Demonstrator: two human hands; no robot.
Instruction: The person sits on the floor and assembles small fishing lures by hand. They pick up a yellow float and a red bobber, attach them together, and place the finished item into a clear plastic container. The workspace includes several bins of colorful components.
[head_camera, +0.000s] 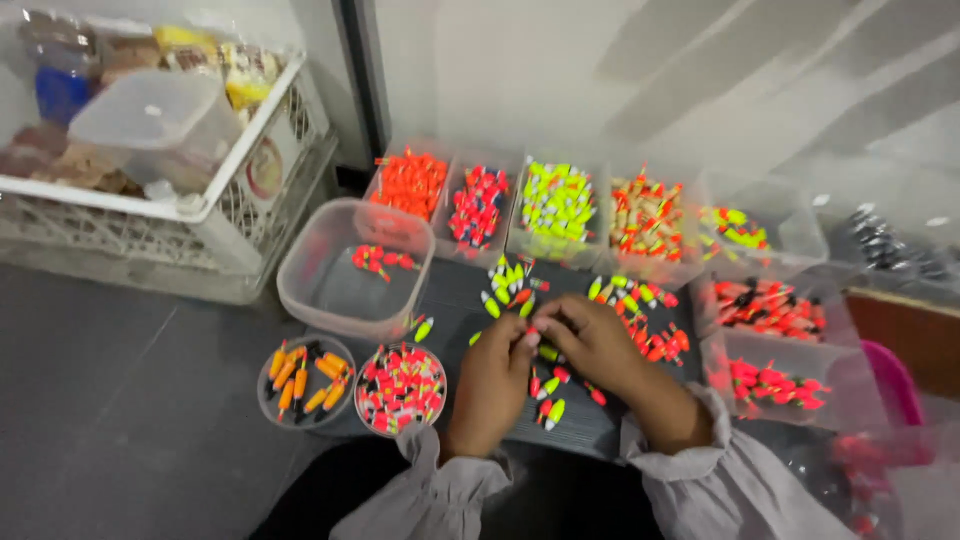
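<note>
1. Both hands meet in the middle of the dark mat (590, 425), fingertips bunched together over the loose pile of small fishing floats (548, 385).
2. The left hand (492, 385) has its fingers curled in, tips pressed toward the other hand. It looks like it's pinching something tiny, but it's too blurry to tell what.
3. The right hand (592, 342) is curled the same way, fingers tight together at the tips, touching the left hand's fingertips. A yellow-green float (548, 352) peeks out just under them; can't tell if it's actually gripped.
4. Scattered floats in red, yellow-green and white lie around and under both hands on the mat.
5. Near the left hand: a round tub of red-and-white floats (400, 388), and beside it a round tub of orange ones (305, 382).
6. Above those sits a mostly empty square clear container (355, 268) with a few red floats in it.
7. Along the wall is a row of clear bins (560, 205) sorted by colour.
8. A white crate (215, 215) stands at far left.
</note>
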